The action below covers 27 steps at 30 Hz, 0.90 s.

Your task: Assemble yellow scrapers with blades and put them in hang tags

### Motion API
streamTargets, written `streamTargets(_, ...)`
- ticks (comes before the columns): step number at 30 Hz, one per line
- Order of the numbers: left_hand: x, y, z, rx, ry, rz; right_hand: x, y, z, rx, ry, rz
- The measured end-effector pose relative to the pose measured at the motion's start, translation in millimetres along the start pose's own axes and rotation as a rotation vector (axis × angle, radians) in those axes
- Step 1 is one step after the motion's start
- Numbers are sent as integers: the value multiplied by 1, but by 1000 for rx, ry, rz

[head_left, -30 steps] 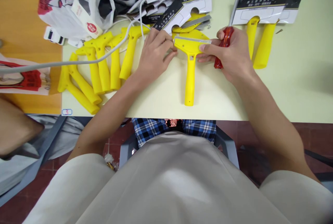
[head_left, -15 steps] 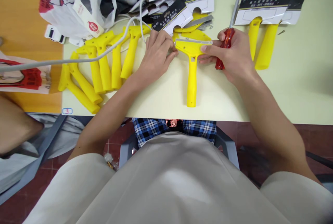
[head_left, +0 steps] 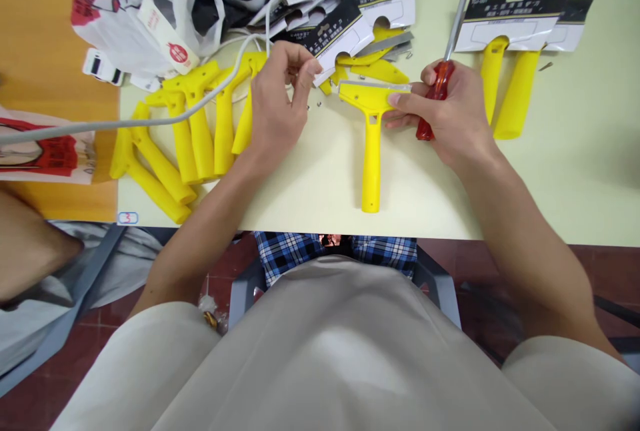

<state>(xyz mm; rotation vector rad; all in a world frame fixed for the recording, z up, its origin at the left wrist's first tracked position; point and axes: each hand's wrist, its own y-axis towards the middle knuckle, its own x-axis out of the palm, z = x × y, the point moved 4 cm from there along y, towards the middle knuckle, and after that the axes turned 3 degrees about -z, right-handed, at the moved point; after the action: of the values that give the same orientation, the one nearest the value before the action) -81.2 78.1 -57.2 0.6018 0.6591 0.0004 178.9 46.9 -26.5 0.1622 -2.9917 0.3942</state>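
Observation:
My right hand is closed around the red handle of a screwdriver, whose metal shaft points up and away. Its thumb and fingertips also grip the right end of a yellow scraper, handle toward me and a metal strip along its top edge. Left of the scraper, my left hand is raised with thumb and forefinger drawn together; whatever sits between them is too small to make out. Small screws lie on the table between that hand and the scraper. Behind are yellow scraper pieces and metal blades.
Several yellow scraper handles lie at the left, crossed by a grey cable. Printed cards are heaped behind. Two carded scrapers lie right. A plastic bag stands back left. Another person's arm shows at the left edge.
My left hand has left the scraper's left end and moved left, its fingers now turned up in a pinch. My right hand keeps the scraper and screwdriver almost where they were.

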Motion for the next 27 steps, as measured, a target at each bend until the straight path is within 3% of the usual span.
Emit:
streamTargets(5,1,1,-10,-47,-141,-31,3,-2,-1,5,-1,13)
streamTargets(16,1,-4,20,71,-198,44,7,-3,1,34,-20,3)
streamTargets(22,-2,-12,33,-69,-54,-128,10,-5,0,30,16,-17)
streamTargets(27,-2,-14,30,-80,-82,-174,9,-5,0,40,11,-30)
